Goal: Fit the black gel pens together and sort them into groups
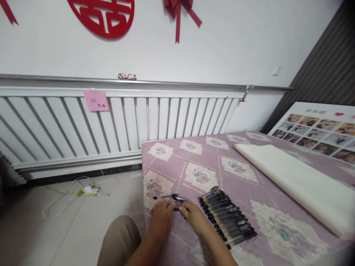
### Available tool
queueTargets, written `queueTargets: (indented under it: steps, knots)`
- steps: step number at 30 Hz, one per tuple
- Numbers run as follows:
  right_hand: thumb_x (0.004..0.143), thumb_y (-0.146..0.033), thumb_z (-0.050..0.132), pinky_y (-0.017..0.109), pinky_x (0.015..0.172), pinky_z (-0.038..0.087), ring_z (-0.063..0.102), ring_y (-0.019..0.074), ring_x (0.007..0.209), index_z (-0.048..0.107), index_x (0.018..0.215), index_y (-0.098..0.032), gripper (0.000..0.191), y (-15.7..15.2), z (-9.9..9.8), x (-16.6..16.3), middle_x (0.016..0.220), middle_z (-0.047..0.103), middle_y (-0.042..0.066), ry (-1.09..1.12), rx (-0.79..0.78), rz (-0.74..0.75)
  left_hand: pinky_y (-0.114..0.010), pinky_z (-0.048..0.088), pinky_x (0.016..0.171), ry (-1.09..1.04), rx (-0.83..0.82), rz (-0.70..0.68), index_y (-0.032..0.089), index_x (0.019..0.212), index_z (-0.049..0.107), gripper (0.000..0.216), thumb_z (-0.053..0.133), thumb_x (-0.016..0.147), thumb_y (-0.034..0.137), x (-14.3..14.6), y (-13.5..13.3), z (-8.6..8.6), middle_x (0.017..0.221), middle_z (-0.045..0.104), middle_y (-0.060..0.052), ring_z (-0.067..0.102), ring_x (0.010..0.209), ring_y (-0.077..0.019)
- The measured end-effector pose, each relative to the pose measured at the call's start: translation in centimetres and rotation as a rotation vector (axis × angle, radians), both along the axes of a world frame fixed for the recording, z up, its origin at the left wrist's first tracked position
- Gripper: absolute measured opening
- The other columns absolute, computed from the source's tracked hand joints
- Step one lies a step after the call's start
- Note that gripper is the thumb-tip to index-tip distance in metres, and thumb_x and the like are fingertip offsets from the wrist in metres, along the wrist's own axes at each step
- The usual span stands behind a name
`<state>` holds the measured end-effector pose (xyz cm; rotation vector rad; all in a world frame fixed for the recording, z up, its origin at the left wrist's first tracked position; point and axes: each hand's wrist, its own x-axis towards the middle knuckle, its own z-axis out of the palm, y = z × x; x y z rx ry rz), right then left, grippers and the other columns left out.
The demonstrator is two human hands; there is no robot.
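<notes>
Purple patterned cloth (172,168) ends at a straight edge left of the hands, above pale floor (69,229); rightward, a strip of fabric separates the side-by-side row of pens (229,218) from a flat, smooth cream block (291,181). The right hand (192,215) pinches a slim dark pen (176,209), low over the cloth; the left hand (162,213) covers its other part (hidden grip, cannot tell).

One head-worn cam, facing forward and down across the purple cover (181,164); left hand (163,211) and right hand (193,216) close, 6 o'clock; radiator (152,118) farther, toward 9.
</notes>
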<state>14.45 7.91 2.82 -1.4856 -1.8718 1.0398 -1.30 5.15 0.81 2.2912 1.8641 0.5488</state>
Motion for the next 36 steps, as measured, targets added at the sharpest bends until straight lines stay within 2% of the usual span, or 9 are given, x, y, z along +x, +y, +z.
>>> queueTargets:
  steps: [10, 22, 28, 32, 36]
  knots:
    - [0.067, -0.023, 0.05, 0.025, 0.064, 0.037, 0.048, 0.0148, 0.066, 0.052, 0.068, -0.02, 0.004, 0.1, 0.6, 0.4, 0.065, 0.052, -0.002, 0.028, 0.051, 0.048, -0.035, 0.035, 0.085, -0.011, -0.01, -0.012, 0.028, 0.098, 0.063, 0.018, 0.047, 0.09, 0.022, 0.0, 0.0, -0.1, 0.1, 0.06, -0.001, 0.051, 0.097, -0.0214]
    - [0.064, -0.02, 0.049, 0.026, 0.067, 0.038, 0.049, 0.0159, 0.067, 0.051, 0.068, -0.021, 0.004, 0.4, -0.2, 0.6, 0.065, 0.053, -0.002, 0.012, 0.129, -0.012, -0.036, 0.034, 0.086, 0.012, -0.043, 0.004, 0.03, 0.106, 0.06, 0.022, 0.047, 0.09, 0.022, 0.1, -0.1, 0.4, 0.101, 0.058, -0.002, 0.05, 0.099, -0.022]
    - [0.065, -0.02, 0.047, 0.026, 0.068, 0.041, 0.053, 0.0157, 0.068, 0.052, 0.067, -0.021, 0.005, 0.4, -0.7, -0.1, 0.067, 0.057, -0.002, 0.053, 0.135, -0.015, -0.037, 0.032, 0.09, 0.001, -0.015, -0.101, 0.03, 0.112, 0.055, 0.023, 0.049, 0.09, 0.028, 1.0, 0.6, 1.0, 0.107, 0.056, -0.001, 0.047, 0.105, -0.0213]
    - [0.068, -0.022, 0.047, 0.026, 0.069, 0.042, 0.055, 0.0161, 0.07, 0.055, 0.07, -0.021, 0.009, 0.3, -0.5, 0.4, 0.07, 0.059, -0.001, 0.063, 0.13, -0.037, -0.037, 0.032, 0.09, 0.005, -0.002, -0.154, 0.027, 0.108, 0.057, 0.019, 0.046, 0.093, 0.027, 1.4, 1.4, 0.9, 0.105, 0.058, -0.001, 0.049, 0.101, -0.0203]
    - [0.073, -0.029, 0.049, 0.027, 0.068, 0.043, 0.056, 0.0169, 0.071, 0.059, 0.074, -0.02, 0.013, 0.2, -0.6, 1.0, 0.072, 0.061, 0.0, 0.06, 0.135, -0.06, -0.036, 0.033, 0.087, 0.008, 0.013, -0.132, 0.022, 0.092, 0.062, 0.021, 0.041, 0.093, 0.025, 1.4, 1.6, 0.7, 0.098, 0.059, -0.004, 0.05, 0.096, -0.0206]
